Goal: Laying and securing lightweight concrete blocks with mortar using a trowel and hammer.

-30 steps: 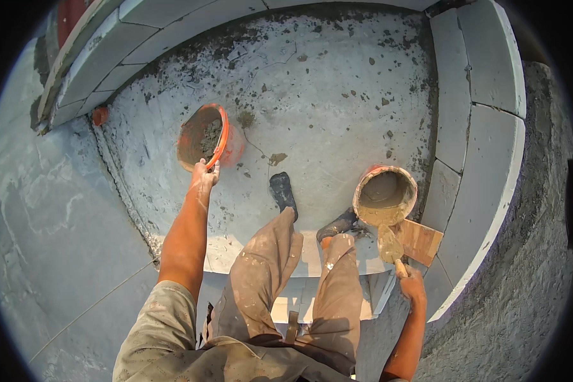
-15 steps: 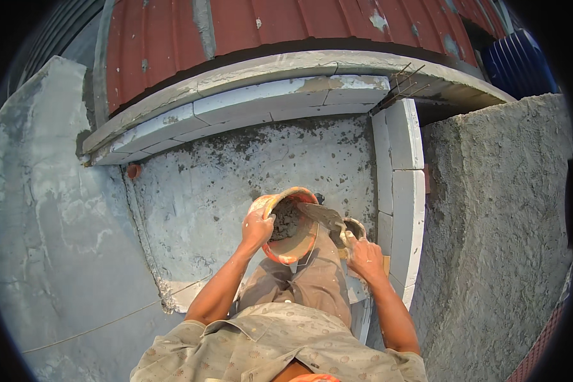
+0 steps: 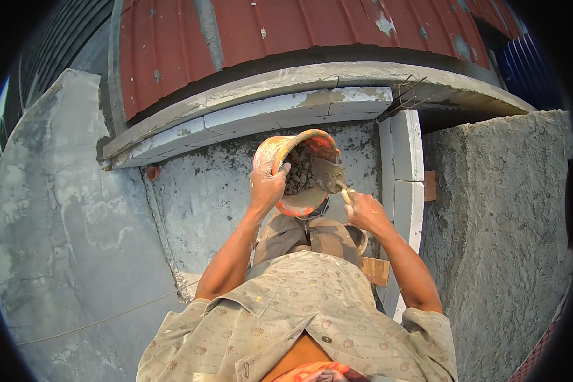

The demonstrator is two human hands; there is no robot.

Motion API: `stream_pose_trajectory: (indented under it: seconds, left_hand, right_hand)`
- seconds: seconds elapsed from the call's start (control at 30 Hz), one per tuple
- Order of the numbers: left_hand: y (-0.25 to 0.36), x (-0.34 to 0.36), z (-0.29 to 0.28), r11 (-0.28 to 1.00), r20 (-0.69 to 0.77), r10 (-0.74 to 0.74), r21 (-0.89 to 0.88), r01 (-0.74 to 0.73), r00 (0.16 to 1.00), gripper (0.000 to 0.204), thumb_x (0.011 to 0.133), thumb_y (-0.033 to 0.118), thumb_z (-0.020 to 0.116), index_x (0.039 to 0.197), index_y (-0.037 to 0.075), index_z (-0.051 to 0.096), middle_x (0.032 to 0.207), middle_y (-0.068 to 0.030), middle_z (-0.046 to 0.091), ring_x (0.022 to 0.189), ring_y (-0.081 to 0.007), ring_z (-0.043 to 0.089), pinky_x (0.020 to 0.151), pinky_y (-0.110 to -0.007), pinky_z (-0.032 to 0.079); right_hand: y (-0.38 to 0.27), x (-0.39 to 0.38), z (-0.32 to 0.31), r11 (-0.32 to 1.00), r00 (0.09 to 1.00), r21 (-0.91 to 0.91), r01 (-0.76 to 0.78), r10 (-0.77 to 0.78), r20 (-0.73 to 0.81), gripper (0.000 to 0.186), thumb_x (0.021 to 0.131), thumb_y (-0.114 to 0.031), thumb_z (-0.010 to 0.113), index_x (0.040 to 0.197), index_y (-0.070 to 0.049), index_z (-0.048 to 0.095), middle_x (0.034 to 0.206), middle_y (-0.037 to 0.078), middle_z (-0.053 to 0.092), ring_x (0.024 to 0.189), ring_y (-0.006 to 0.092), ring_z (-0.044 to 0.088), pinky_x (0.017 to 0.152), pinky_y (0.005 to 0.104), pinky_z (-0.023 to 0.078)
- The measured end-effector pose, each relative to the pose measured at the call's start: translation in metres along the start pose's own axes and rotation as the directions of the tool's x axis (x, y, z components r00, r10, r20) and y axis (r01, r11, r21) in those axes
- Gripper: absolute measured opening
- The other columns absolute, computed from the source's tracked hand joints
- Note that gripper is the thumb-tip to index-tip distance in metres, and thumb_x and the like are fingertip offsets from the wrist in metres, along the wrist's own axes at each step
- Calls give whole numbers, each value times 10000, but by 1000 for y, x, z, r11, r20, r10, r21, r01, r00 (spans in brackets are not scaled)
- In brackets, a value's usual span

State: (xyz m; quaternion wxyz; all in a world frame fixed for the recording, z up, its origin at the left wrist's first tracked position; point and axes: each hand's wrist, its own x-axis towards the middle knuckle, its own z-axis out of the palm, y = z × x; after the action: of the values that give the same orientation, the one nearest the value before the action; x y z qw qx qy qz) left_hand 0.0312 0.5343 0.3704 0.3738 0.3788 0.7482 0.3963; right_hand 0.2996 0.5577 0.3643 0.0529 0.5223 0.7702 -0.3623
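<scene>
My left hand (image 3: 267, 191) grips the side of a mortar-smeared orange bucket (image 3: 268, 153), held up and tilted, with lumpy grey mix (image 3: 297, 167) inside. My right hand (image 3: 363, 210) is closed on the pale handle of a trowel (image 3: 326, 176); its mortar-coated blade is in the bucket's mouth, against the mix. Below my right hand, a second bucket (image 3: 361, 237) is mostly hidden behind my legs, beside a small wooden board (image 3: 376, 272).
White blocks (image 3: 402, 146) form low walls ahead and right, with rebar (image 3: 409, 92) at the corner. Beyond are a red corrugated roof (image 3: 286, 25) and blue ribbed object (image 3: 526, 67). A rough wall (image 3: 490, 216) is at right, an orange pipe (image 3: 153, 172) and cord (image 3: 95, 325) at left.
The orange bucket has been lifted from the floor at left to the middle and raised forward. The trowel has moved from beside the other bucket into it. The view has shifted forward.
</scene>
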Motion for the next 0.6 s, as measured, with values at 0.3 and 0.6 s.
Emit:
stream_pose_trajectory:
  seconds: [0.3,0.6]
  left_hand:
    - [38,70,-4,995,147,-61,88,49,987,295,859,155,678,1117,12,668,945,-76,710,849,-98,604,788,-276,479]
    - [-23,120,28,938,-87,-165,-321,129,982,409,866,98,641,1256,-9,579,1123,-86,658,976,-133,599,880,-273,456]
  right_hand:
    - [-20,58,-3,894,904,446,-43,-156,399,497,816,-265,677,1244,-28,591,983,208,686,804,302,657,742,375,504]
    - [24,123,-73,929,939,367,50,-168,299,477,818,-256,692,1228,-31,597,977,209,678,846,330,642,778,374,488]
